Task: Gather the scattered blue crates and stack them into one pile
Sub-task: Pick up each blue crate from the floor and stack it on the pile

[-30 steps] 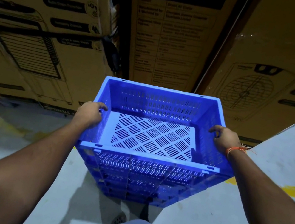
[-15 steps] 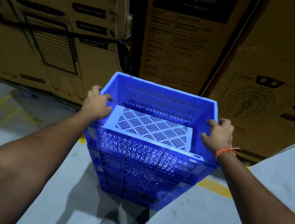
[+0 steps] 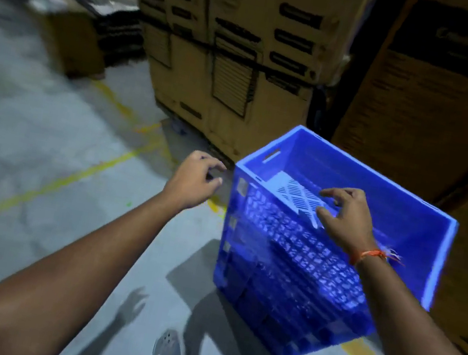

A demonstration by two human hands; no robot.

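A pile of blue slotted crates (image 3: 297, 270) stands on the grey floor at the right, the top crate (image 3: 381, 187) open and empty with a pale perforated bottom. My left hand (image 3: 193, 181) hovers just left of the pile, off the crate, fingers loosely curled and holding nothing. My right hand (image 3: 344, 217), with an orange thread on the wrist, floats over the near rim of the top crate with fingers spread and nothing in them. The frame is blurred by motion.
Tall cardboard appliance boxes (image 3: 239, 53) stand strapped together right behind the pile, with more (image 3: 434, 97) at the right. Yellow lines (image 3: 45, 191) cross the concrete floor at the left. My foot in a grey perforated shoe (image 3: 169, 353) is near the bottom edge.
Both hands have let go of the top crate's rim and pulled back. The view has swung to the left, so the pile now sits at the right.
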